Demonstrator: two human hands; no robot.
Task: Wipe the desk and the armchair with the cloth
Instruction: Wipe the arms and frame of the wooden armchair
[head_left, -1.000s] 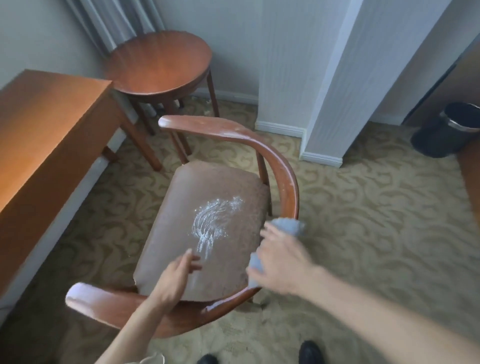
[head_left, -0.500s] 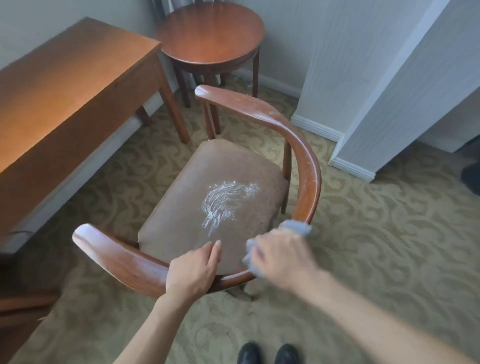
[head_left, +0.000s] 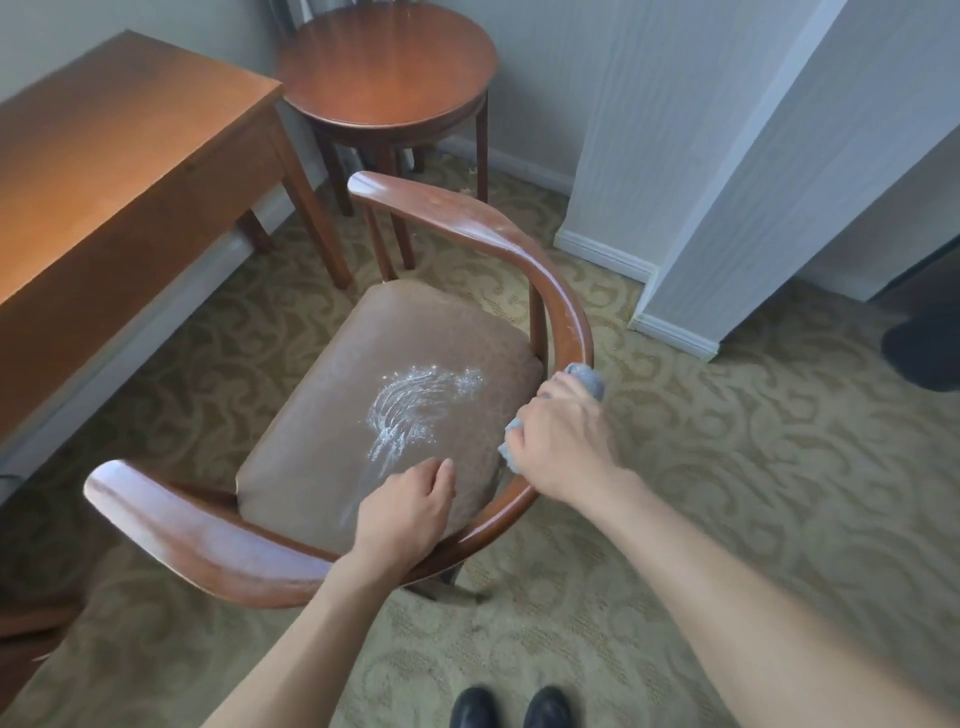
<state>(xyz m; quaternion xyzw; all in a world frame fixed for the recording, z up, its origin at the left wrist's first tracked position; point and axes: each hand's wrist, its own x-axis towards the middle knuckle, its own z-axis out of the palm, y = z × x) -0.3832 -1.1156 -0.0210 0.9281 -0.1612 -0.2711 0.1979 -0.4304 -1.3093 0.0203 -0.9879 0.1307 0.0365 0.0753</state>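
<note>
My right hand (head_left: 563, 441), fingers clenched on cloth (head_left: 587, 378), has slid up armchair (head_left: 566, 312) rail; left hand (head_left: 410, 512), fingers together, now steadies it. White smear (head_left: 415, 410) remains.

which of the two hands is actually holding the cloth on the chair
The right hand, pressing the grey cloth against the armchair's curved rail. The left hand rests bare on the back rail.
</note>
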